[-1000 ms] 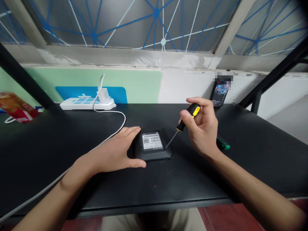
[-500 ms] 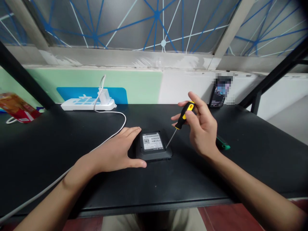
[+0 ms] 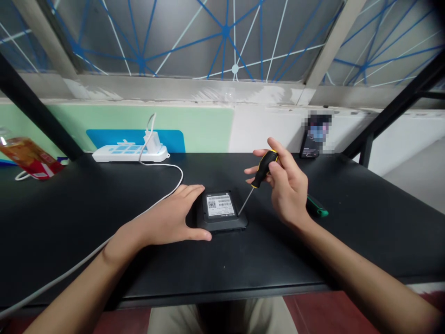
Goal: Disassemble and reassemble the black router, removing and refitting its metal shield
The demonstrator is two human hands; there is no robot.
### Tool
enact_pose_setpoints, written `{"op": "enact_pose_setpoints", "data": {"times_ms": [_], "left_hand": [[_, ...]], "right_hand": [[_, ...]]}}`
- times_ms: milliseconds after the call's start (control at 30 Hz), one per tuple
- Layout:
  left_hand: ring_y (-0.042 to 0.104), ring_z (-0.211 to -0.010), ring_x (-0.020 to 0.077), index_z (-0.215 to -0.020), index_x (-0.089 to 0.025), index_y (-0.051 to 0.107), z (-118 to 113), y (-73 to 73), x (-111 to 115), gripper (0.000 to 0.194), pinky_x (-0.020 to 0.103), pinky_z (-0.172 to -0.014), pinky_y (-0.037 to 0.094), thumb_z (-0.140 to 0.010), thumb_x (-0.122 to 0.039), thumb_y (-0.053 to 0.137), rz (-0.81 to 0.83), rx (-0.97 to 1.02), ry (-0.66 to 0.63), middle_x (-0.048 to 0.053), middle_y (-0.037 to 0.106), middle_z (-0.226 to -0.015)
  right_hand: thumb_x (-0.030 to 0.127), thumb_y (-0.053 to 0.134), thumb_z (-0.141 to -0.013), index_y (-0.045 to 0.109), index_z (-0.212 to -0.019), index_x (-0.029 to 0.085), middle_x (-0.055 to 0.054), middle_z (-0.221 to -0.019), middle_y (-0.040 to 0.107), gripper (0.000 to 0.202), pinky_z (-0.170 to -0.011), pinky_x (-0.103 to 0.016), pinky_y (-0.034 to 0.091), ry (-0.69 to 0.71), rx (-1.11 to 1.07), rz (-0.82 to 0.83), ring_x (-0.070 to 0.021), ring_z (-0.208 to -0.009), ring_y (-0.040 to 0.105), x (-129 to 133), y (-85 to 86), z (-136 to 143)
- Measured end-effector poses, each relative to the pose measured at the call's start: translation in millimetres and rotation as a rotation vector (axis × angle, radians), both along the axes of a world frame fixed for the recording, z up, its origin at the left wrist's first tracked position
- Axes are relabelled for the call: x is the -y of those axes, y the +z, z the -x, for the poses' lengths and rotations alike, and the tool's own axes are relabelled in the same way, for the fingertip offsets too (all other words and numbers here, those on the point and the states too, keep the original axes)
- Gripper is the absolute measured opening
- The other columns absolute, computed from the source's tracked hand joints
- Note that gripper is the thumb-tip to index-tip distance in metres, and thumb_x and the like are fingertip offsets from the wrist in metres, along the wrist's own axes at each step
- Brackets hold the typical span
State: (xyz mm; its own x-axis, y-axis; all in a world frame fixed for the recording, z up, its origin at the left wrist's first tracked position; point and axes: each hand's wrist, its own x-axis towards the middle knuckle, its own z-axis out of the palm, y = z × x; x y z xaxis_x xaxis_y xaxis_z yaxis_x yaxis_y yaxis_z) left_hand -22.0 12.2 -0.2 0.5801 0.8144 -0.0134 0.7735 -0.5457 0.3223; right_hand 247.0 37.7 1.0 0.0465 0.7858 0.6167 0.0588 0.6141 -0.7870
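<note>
A flat black device (image 3: 222, 225) with a white printed label (image 3: 220, 204) lies on the black table, label side up. My left hand (image 3: 174, 215) grips its left side, fingers at the far edge and thumb at the near corner. Between thumb and fingers, my right hand (image 3: 288, 185) holds a screwdriver (image 3: 263, 170) with a black and yellow handle. Its metal shaft slants down to the device's right near corner, where the tip meets the casing beside the label. Whether a screw sits under the tip is too small to make out.
A green and black object (image 3: 317, 207) lies right of my right hand, partly hidden. At the back are a white power strip (image 3: 128, 153) with a plugged-in charger, and a phone (image 3: 311, 139) against the wall. A white cable (image 3: 83, 260) runs past my left arm. A drink bottle (image 3: 33, 157) leans far left.
The screwdriver handle has turned in my right fingers: its yellow patch faced me before, and now the black side does. My left hand and the device stay in place while the view shifts slightly.
</note>
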Motion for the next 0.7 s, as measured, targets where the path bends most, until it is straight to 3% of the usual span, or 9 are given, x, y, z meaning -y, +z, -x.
{"op": "enact_pose_setpoints", "data": {"times_ms": [133, 467, 600, 700], "left_hand": [[0.032, -0.148, 0.0383, -0.153, -0.012, 0.031, 0.5, -1.4, -1.4, 0.107, 0.057, -0.121, 0.028, -0.076, -0.078, 0.066, -0.017, 0.028, -0.017, 0.021, 0.037, -0.158], [0.035, -0.145, 0.0377, -0.151, -0.015, 0.033, 0.8, -3.2, -2.7, 0.104, 0.057, -0.122, 0.025, -0.076, -0.078, 0.067, -0.039, 0.084, -0.042, 0.020, 0.041, -0.155], [0.040, -0.142, 0.0374, -0.150, -0.017, 0.035, 0.1, -1.8, -2.3, 0.099, 0.057, -0.119, 0.030, -0.076, -0.075, 0.068, -0.045, 0.102, -0.051, 0.019, 0.044, -0.152], [0.038, -0.143, 0.0375, -0.150, -0.017, 0.035, -0.5, -0.9, -1.9, 0.099, 0.058, -0.120, 0.029, -0.077, -0.075, 0.068, -0.045, 0.097, -0.054, 0.019, 0.043, -0.153]], "right_hand": [[0.037, 0.056, -0.097, 0.045, -0.142, 0.034, -0.004, -0.120, 0.064, 0.046, -0.066, -0.031, 0.065, 0.002, -0.006, -0.010, -0.0145, -0.079, 0.074, -0.2, 0.2, 3.1], [0.035, 0.066, -0.090, 0.057, -0.113, 0.029, 0.001, -0.087, 0.056, 0.025, -0.055, -0.029, 0.060, -0.144, -0.001, -0.045, -0.0111, -0.062, 0.063, -6.5, -1.0, 3.2], [0.041, 0.052, -0.097, 0.058, -0.118, 0.026, -0.006, -0.111, 0.059, 0.027, -0.061, -0.031, 0.065, -0.073, -0.068, 0.034, -0.0164, -0.082, 0.072, -2.2, 0.8, 3.4], [0.036, 0.048, -0.098, 0.056, -0.126, 0.027, -0.009, -0.129, 0.058, 0.031, -0.066, -0.033, 0.067, -0.022, -0.076, 0.055, -0.0188, -0.091, 0.075, 0.4, 0.2, 3.2]]}}
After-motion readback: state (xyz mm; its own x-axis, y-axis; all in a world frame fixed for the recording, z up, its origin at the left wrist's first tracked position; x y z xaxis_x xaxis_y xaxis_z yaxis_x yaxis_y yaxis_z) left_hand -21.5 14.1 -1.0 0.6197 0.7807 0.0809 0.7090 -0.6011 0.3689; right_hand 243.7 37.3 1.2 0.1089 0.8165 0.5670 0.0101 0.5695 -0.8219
